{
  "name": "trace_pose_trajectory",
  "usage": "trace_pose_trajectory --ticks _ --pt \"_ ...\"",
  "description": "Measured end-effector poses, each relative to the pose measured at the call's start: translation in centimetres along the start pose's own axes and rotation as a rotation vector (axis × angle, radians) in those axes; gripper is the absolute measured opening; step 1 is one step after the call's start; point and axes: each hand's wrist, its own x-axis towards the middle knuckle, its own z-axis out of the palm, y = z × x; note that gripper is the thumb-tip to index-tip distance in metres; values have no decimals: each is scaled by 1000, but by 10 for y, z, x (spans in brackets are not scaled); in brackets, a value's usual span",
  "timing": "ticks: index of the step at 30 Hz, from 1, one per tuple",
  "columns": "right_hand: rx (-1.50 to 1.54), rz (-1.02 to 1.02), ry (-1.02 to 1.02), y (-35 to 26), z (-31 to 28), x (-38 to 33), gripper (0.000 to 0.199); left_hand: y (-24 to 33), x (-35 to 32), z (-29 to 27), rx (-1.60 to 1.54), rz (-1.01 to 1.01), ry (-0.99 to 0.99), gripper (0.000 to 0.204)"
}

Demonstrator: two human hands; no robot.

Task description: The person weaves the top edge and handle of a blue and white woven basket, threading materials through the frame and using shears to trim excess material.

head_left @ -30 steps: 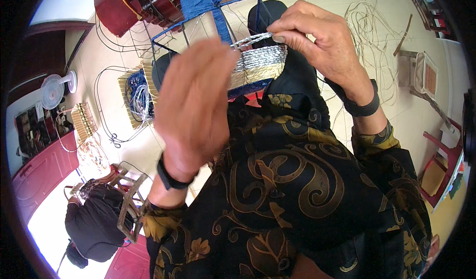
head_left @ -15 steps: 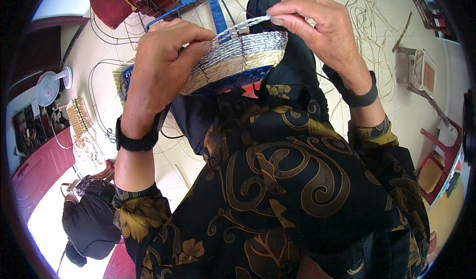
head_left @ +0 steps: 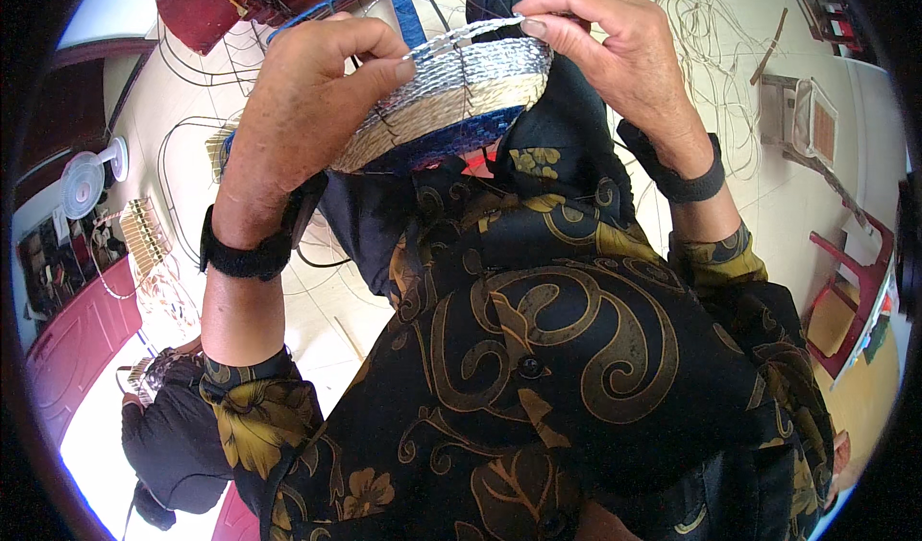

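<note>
A half-woven round basket (head_left: 451, 99), with silver, tan and blue bands, is held up in front of my chest. My left hand (head_left: 307, 89) grips its left rim, thumb pressed on the silver band. My right hand (head_left: 615, 51) pinches the silver strand at the basket's top right edge. Blue strips (head_left: 408, 8) and thin dark wire spokes rise from the basket behind my fingers. Both wrists wear black bands.
A dark red stool (head_left: 206, 3) stands at the top left. Loose wire loops (head_left: 192, 147) lie on the pale tiled floor. Another person in black (head_left: 178, 435) crouches at the lower left. A fan (head_left: 86, 176) is at left, small chairs (head_left: 802, 118) at right.
My left hand has come down from in front of the basket and taken hold of its left rim. The basket has tilted and risen closer to the camera.
</note>
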Motion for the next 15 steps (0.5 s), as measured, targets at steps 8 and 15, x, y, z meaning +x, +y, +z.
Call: trace_pose_trajectory --ticks 8,15 --pt "-1 53 35 -5 3 -2 9 -1 0 1 37 0 21 13" --pt "-9 94 35 -6 2 -2 9 -5 5 0 77 33 -5 15"
